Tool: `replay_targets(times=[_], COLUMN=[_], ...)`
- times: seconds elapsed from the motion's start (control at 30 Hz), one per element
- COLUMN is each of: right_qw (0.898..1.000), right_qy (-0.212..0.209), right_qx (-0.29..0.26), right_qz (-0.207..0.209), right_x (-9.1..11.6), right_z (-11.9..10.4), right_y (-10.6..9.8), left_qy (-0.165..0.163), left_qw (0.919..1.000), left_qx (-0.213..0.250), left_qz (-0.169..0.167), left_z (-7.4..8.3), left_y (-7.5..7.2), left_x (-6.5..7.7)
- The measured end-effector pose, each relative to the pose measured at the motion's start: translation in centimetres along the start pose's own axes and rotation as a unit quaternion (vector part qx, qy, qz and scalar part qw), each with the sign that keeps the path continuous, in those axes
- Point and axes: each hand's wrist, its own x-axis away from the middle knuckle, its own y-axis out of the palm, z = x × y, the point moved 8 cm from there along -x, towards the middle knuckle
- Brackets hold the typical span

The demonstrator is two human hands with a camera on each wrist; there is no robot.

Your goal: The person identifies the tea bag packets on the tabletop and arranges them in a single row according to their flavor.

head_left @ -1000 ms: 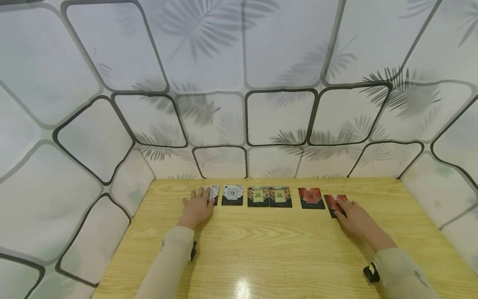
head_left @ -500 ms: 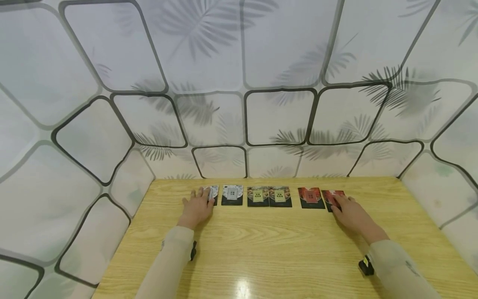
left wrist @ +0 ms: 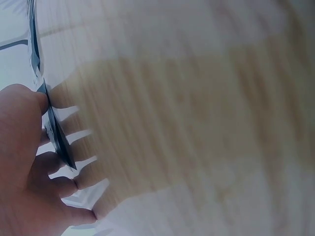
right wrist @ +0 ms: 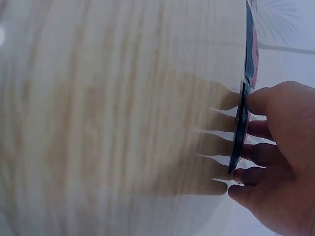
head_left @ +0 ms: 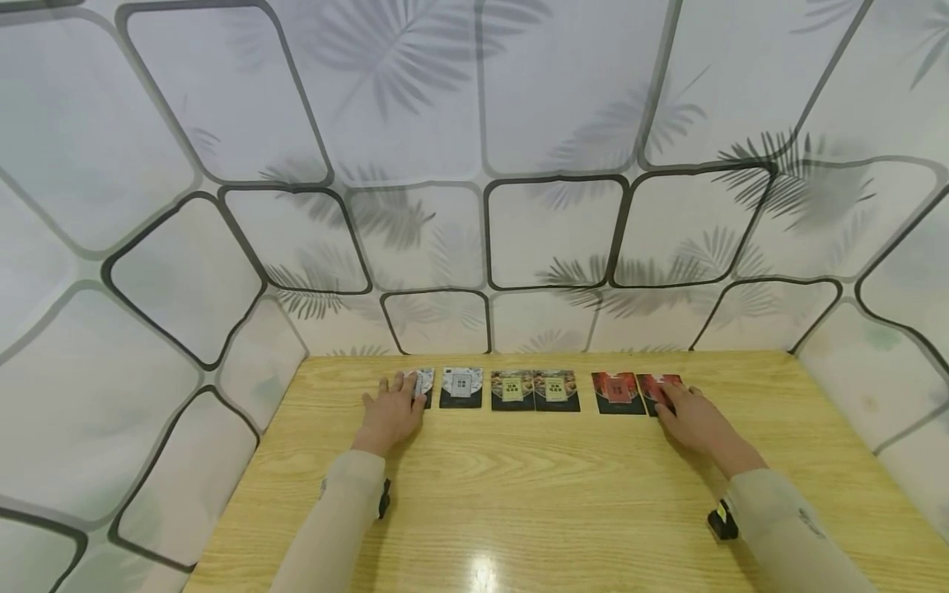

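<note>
My left hand (head_left: 389, 418) rests with spread fingers on a flat white-and-black packet (head_left: 427, 382) at the left end of a row, covering much of it. In the left wrist view, thumb and fingertips touch that packet (left wrist: 60, 145), which lies on the table. At the row's right end my right hand (head_left: 697, 424) presses its fingertips on a flat red-and-black packet (head_left: 652, 389). The right wrist view shows this packet (right wrist: 238, 135) edge-on under the straight fingers. Just left of it lies a matching red packet (head_left: 619, 394), nearly side by side with it.
Between the hands lie another white-and-black packet (head_left: 461, 387) and two yellow-labelled packets (head_left: 512, 390) set edge to edge. The wood-grain table (head_left: 504, 486) meets a patterned wall (head_left: 549, 321) just behind the row. Black wrist devices (head_left: 722, 520) hang under both sleeves.
My right hand has slid the end red packet away from me and left, and turned it more in line with its neighbour. The left hand has stayed in place.
</note>
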Motion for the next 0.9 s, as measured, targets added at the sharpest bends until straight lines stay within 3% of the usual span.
replay_targets(times=[0.9], right_qw=[1.0], right_qy=[0.006], right_qx=[-0.009], right_qz=[-0.006], right_x=[0.02], right_z=[0.54], right_y=[0.64], left_qy=[0.008], left_qw=[0.9995], left_qx=[0.027], left_qz=[0.012], left_z=[0.03], left_y=[0.11], left_x=[0.19])
